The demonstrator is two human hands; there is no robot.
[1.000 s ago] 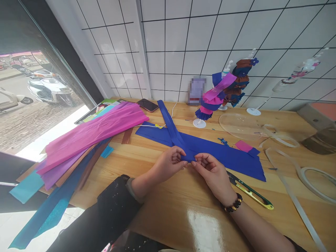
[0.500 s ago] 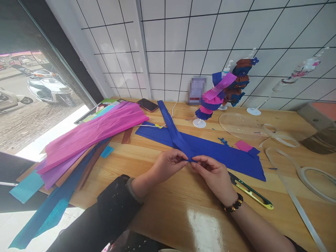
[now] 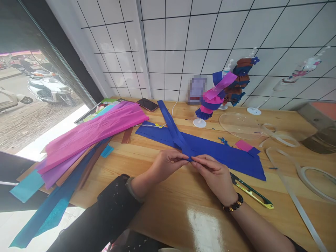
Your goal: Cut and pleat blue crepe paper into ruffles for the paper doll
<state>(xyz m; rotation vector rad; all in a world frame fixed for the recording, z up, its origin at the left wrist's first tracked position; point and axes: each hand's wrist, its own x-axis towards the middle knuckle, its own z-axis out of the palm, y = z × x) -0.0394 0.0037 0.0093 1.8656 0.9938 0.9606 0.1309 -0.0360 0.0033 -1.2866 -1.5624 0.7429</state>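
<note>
A long, narrow blue crepe paper strip (image 3: 172,126) slants from the back of the table down to my hands. My left hand (image 3: 168,162) pinches its near end between thumb and fingertips. Close beside it, my right hand (image 3: 214,175) pinches the same end, the fingertips of both hands almost meeting. Beneath the strip lies a wider blue crepe paper sheet (image 3: 225,157), flat on the wooden table (image 3: 157,213). Just right of my right hand rests a green and yellow scissors-like tool or cutter (image 3: 252,192), partly hidden by the hand.
Pink crepe paper (image 3: 97,126) tops a stack of coloured sheets at left. A phone (image 3: 147,104) lies at the back. Ruffled paper dolls on stands (image 3: 199,123) are at back right, near a clear plastic disc (image 3: 240,126) and a roll of white tape (image 3: 319,182).
Both hands keep their pinch on the strip's near end. The fingertips have shifted very slightly; everything else stays in place.
</note>
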